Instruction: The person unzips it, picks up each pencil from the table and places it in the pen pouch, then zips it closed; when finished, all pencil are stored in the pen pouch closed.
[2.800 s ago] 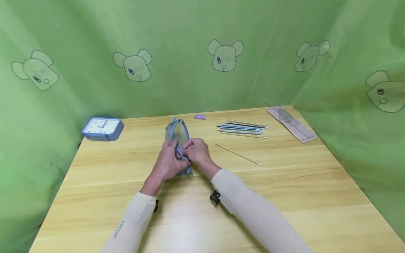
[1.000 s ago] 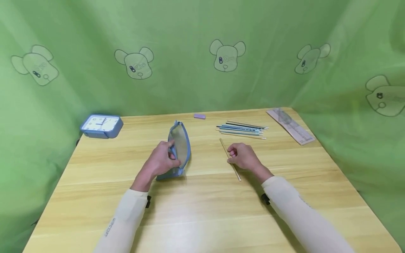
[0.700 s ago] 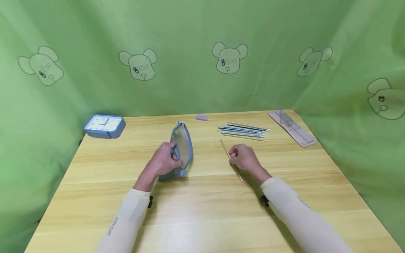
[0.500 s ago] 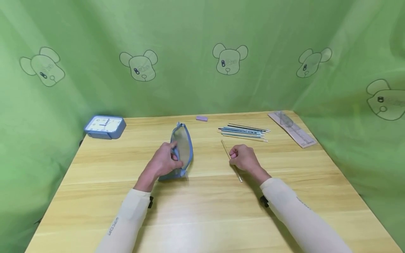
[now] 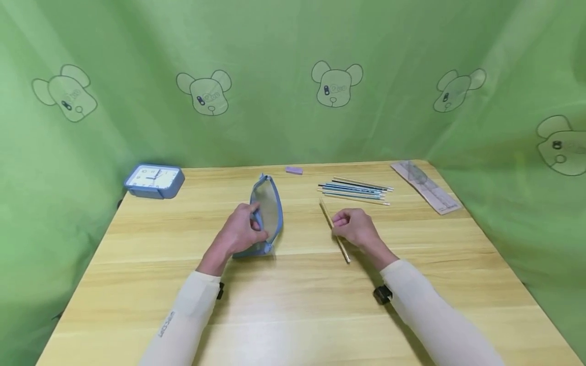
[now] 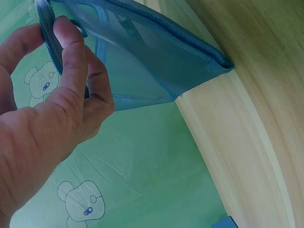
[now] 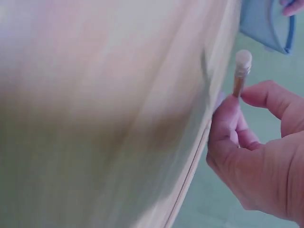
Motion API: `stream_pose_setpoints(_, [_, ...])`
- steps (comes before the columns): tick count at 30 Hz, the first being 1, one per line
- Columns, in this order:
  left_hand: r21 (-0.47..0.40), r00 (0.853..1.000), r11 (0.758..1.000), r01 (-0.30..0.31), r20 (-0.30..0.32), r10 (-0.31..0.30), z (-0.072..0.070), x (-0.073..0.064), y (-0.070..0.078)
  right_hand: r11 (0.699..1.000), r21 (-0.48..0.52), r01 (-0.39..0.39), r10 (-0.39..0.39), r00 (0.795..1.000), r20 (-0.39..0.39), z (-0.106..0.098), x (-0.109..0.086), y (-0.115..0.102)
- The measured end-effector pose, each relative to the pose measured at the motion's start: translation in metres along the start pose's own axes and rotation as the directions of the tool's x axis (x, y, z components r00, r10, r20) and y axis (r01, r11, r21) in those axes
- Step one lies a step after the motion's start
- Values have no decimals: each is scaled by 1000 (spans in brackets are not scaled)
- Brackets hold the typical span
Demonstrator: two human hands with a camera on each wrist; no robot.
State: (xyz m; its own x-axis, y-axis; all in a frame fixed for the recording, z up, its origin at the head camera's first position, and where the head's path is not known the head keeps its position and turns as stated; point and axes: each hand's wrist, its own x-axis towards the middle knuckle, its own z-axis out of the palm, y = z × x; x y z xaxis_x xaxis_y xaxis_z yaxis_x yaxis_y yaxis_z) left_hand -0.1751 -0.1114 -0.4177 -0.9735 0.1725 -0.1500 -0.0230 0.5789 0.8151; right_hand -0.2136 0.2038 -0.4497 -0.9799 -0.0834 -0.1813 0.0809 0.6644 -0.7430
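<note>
My left hand (image 5: 240,231) grips one side of a blue mesh zip pencil case (image 5: 270,201), whose mouth gapes toward the right. In the left wrist view the thumb and fingers pinch the zipped edge of the case (image 6: 142,66). To the right, my right hand (image 5: 358,229) pinches a plain wooden pencil (image 5: 325,212) near its middle, just over the table. The white eraser end of that pencil (image 7: 243,61) sticks up past the fingertips in the right wrist view. Part of its shaft is hidden by the fingers.
Several blue, black and plain pencils (image 5: 352,191) lie in a loose bunch beyond my right hand. A purple eraser (image 5: 294,170) is at the back edge, a blue clock (image 5: 154,181) at the back left. A pack of clear rulers (image 5: 426,187) lies at the back right.
My right hand has left the pencil case and moved right to grip the lone pencil, which has swung to point more away from me. My left hand keeps its hold on the case.
</note>
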Motion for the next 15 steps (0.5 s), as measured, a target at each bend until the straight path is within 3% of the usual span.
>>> stream_pose_setpoints(4, [7, 1000, 1000, -16, -7, 16, 2, 0, 1, 969, 248, 9, -12, 1000, 10, 1, -6, -10])
stream_pose_setpoints(8, [-1, 999, 999, -36, -9, 36, 5, 0, 3, 877, 481, 0, -18, 999, 33, 5, -13, -31])
stream_pose_setpoints(11, [-5, 999, 999, -43, -12, 43, 7, -1, 3, 821, 570, -33, -6, 998, 66, 12, -16, -51])
stream_pose_setpoints(15, [-2, 998, 999, -51, -23, 51, 10, -2, 3, 790, 609, -74, 1, 993, 120, 29, -15, -72])
